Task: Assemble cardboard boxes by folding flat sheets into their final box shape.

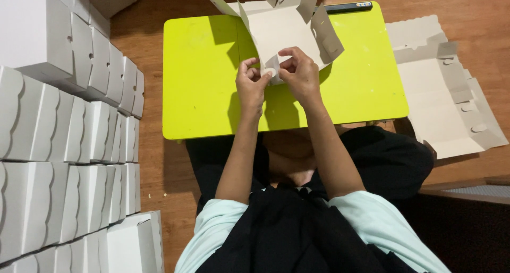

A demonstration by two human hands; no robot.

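A flat white cardboard box blank, partly folded with its side flaps standing up, lies on a small lime-green table. My left hand and my right hand meet at the near corner of the blank. Both pinch a small corner flap between fingers and thumbs. The flap is half hidden by my fingers.
Rows of folded white boxes are stacked along the left on the wooden floor. A pile of flat unfolded blanks lies to the right of the table. A dark pen-like object rests at the table's far edge. My crossed legs sit under the near edge.
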